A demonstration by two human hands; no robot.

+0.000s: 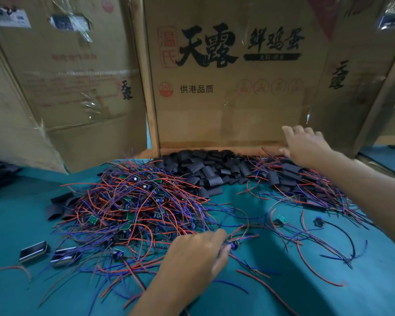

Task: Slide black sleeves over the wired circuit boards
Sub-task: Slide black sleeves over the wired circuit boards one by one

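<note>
Reaching 2 ways at once, a person works a teal cloth-covered table [294,293]. Pulling 1 unit free risks dragging neighbours along, since the red and blue leads of the tangled heap of small green wired circuit boards [132,201] are knotted together. Left hand [196,254], knuckles up, pinches a small dark part on its wires at the heap's near edge. Right hand [306,147], arm stretched forward, fingers spread and holding nothing, hovers over the pile of flat black sleeves [205,169] by the cardboard box wall [214,115].
</note>
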